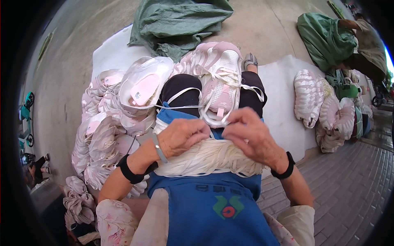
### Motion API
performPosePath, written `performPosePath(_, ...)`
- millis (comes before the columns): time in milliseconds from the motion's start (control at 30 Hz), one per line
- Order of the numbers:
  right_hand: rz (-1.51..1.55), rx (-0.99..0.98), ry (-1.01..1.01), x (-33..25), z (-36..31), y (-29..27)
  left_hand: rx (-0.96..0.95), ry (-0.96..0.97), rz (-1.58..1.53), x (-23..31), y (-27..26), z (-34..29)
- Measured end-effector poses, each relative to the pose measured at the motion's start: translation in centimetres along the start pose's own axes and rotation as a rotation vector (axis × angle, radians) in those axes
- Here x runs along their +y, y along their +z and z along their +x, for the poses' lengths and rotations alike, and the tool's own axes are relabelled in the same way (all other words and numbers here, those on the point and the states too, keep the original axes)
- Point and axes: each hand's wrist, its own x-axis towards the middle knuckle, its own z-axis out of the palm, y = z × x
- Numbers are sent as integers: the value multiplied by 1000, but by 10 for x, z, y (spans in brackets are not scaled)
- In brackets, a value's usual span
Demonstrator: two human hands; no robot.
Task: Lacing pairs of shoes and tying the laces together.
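A pink and white sneaker (221,84) rests between my knees, its near end pointing at me. Loose cream shoelaces (210,98) run through its eyelets and trail over both dark trouser legs. My left hand (182,137) is closed in a pinch just left of the sneaker's near end; its fingertips hide whatever they hold. On the other side, my right hand (252,135) has thumb and forefinger pinched at the lace by the shoe's near end, other fingers curled. Below both hands a thick bundle of cream laces (209,158) lies across my lap on the blue apron (213,213).
Piled pink-white shoe uppers (102,139) sit at my left, one open upper (145,84) on top. A green sack (180,24) lies ahead. To the right are a white sheet (281,110), more stacked sneakers (308,96), and a person (367,45) bending over another green sack (324,41).
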Motion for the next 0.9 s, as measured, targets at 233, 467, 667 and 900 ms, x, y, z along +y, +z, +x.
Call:
performPosePath(233, 393, -48, 333, 11, -1, 10, 126, -261, -493, 9, -9, 20)
performPosePath(467, 58, 0, 374, 38, -14, 19, 131, -300, -400, 19, -5, 38)
performPosePath(667, -78, 78, 282, 50, -15, 34, 391, -102, 274, 13, 5, 74)
performPosePath(900, -143, 227, 323, 54, -2, 22, 511, 29, 674, 11, 5, 86)
